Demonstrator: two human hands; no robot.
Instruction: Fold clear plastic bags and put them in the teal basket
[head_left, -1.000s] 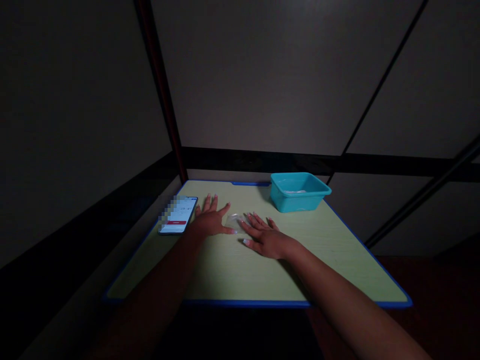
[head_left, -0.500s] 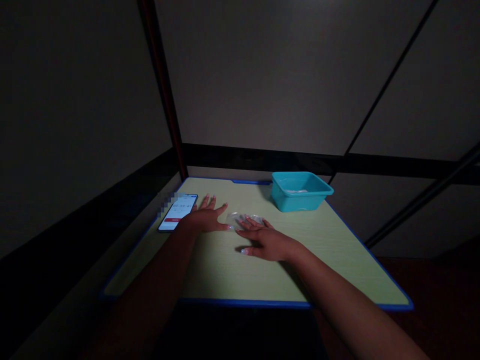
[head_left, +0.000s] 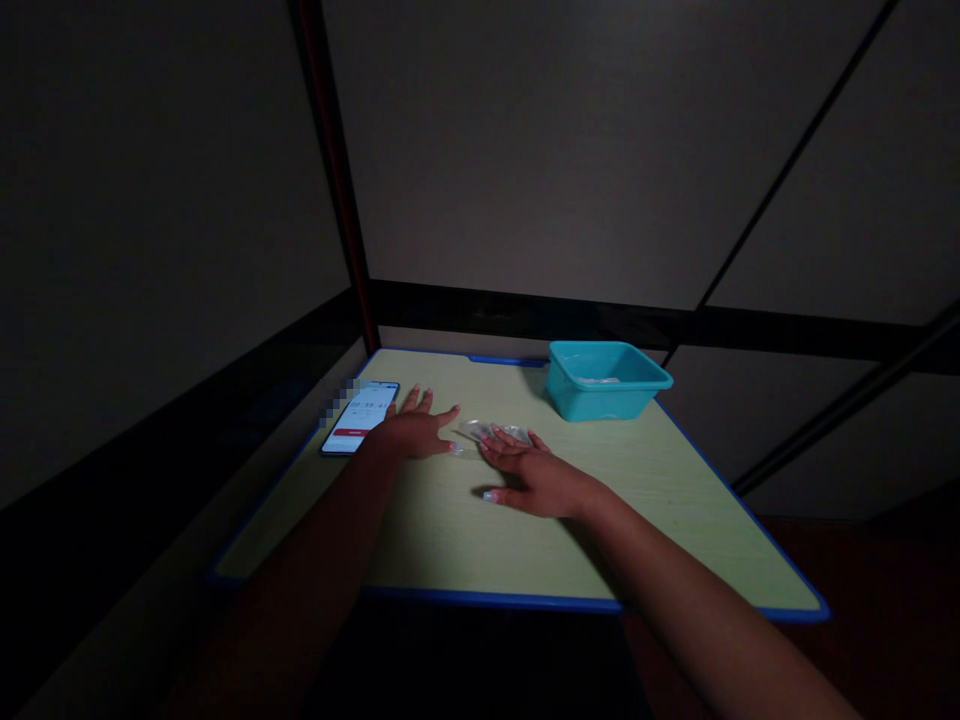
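A thin clear plastic piece (head_left: 474, 430), perhaps a bag, lies on the pale table between my hands. My right hand (head_left: 525, 475) rests over its right part, fingers spread and palm down. Just left of it is my left hand (head_left: 416, 430), flat with fingers apart, its thumb at the plastic's left edge. The left hand's outer fingers are beside a phone (head_left: 361, 420) with a lit screen. Neither hand grips anything.
A turquoise basket (head_left: 606, 402) stands at the table's back right, with something whitish inside. The table (head_left: 480, 560) has a blue rim. Dark panelled walls rise behind it and to the left.
My right hand's fingers have shifted slightly on the plastic, and the plastic's outline has changed a little. My left hand stays nearly in place. The whole view has moved slightly.
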